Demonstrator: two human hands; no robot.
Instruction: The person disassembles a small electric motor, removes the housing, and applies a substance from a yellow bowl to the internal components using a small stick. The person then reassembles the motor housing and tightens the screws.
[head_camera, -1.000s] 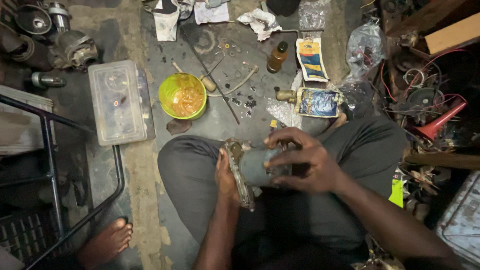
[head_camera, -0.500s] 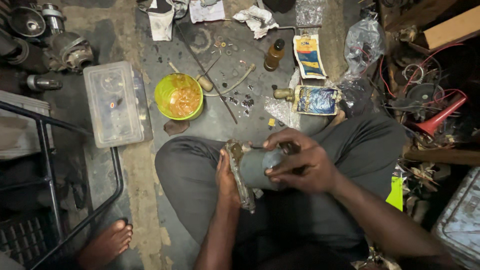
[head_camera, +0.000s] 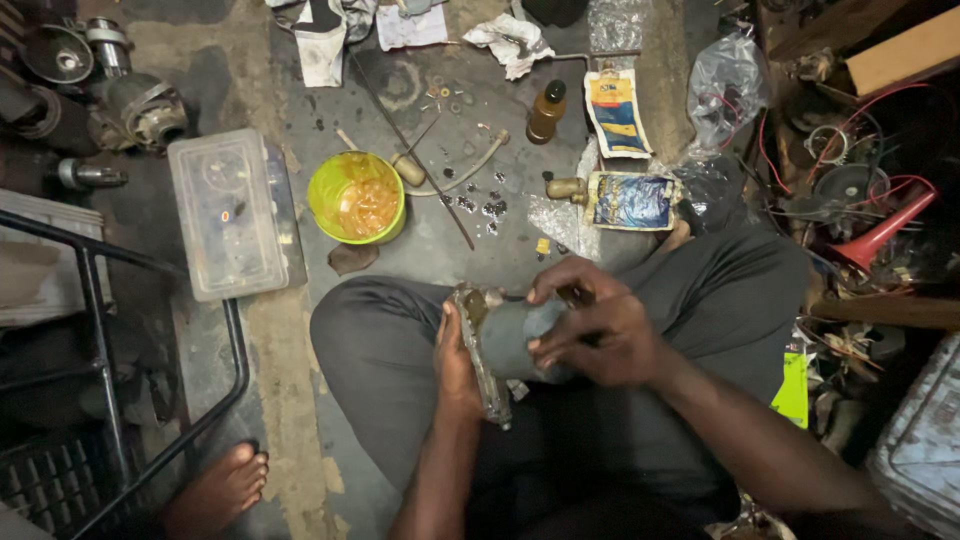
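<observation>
I sit cross-legged on the floor with a grey metal part (head_camera: 510, 335) on my lap; it has a flat flange at its left end. My left hand (head_camera: 455, 365) grips that flange from below. My right hand (head_camera: 590, 325) is wrapped over the grey body from the right, fingers curled around it, and may hold a small tool that I cannot make out. Small screws and dark bits (head_camera: 480, 200) lie on the floor just ahead of my knees.
A yellow-green bowl (head_camera: 325, 195) with orange liquid stands ahead left, beside a clear plastic box (head_camera: 235, 215). A brown bottle (head_camera: 545, 110), printed pouches (head_camera: 630, 200), a thin rod (head_camera: 420, 160) and rags lie ahead. Motor parts are far left, wires and a red cone (head_camera: 880, 235) right. Another person's bare foot (head_camera: 215, 490) is lower left.
My right hand has shifted slightly over the grey part, and the part has turned a little in my grip. The view has drifted slightly.
</observation>
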